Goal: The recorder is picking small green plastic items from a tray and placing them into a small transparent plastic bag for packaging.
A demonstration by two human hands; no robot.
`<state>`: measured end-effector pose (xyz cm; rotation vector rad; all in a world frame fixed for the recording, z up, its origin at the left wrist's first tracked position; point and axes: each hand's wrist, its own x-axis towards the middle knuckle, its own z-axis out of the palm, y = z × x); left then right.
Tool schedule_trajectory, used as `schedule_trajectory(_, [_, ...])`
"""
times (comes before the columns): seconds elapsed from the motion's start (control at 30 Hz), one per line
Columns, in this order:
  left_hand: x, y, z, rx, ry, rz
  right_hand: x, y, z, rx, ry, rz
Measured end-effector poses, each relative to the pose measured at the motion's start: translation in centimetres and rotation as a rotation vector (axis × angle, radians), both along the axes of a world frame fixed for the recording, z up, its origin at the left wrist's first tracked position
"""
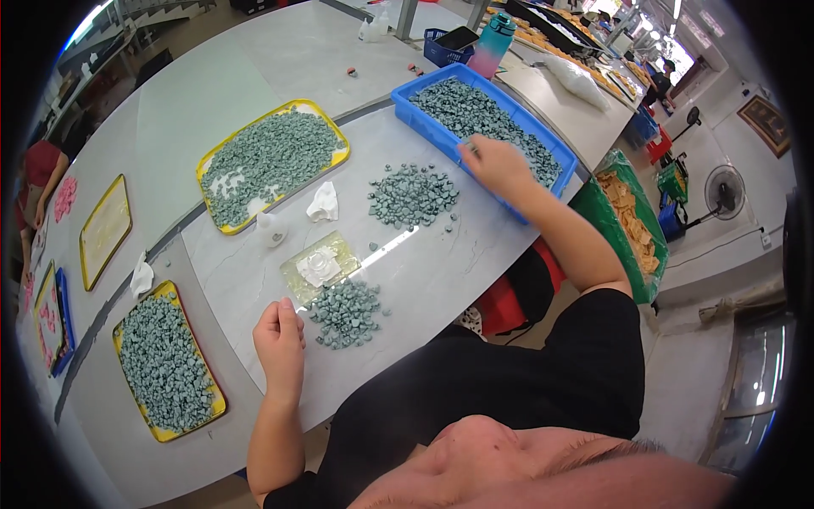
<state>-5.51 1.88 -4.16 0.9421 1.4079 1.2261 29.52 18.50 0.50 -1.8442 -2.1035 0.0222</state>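
My right hand (498, 163) is over the near edge of a blue plastic tray (441, 136) full of small grey-green pieces. Its fingers are pinched together, and whatever they hold is too small to name. On the near left, my left hand (281, 333) has its fingers curled closed beside a small pile of grey-green pieces (346, 314); its inside is hidden. Behind that pile lies a yellowish translucent slab (345, 252) with crumpled white tissue (319, 266) on it. A second pile of pieces (413, 197) sits between the slab and the blue tray.
Yellow-rimmed trays of grey-green pieces stand at the back (341, 157) and left (219, 405). A small white bottle (271, 229) and another tissue (323, 204) lie mid-table. A pink-and-teal water bottle (492, 47) stands behind the blue tray. Another person (42, 165) is at far left.
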Motion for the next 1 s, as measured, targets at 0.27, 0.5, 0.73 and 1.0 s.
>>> schedule_trajectory(0.27, [-1.3,0.7,-0.9,-0.017,0.017,-0.012,-8.2,-2.0,-7.7,0.349,-0.228,0.427])
schedule_trajectory(0.5, [-4.3,1.6,-3.3,-0.015,0.036,-0.019,-8.7,-2.2,-8.1,0.246,-0.01,0.577])
schedule_trajectory(0.73, [-5.5,2.2,-4.8,-0.021,0.052,-0.02,-9.4,-1.9,-11.4,0.031,-0.018,0.511])
schedule_trajectory(1.0, [-6.7,1.3,-5.6,0.006,0.053,0.011,-13.3,-1.5,-11.0,0.205,-0.133,0.579])
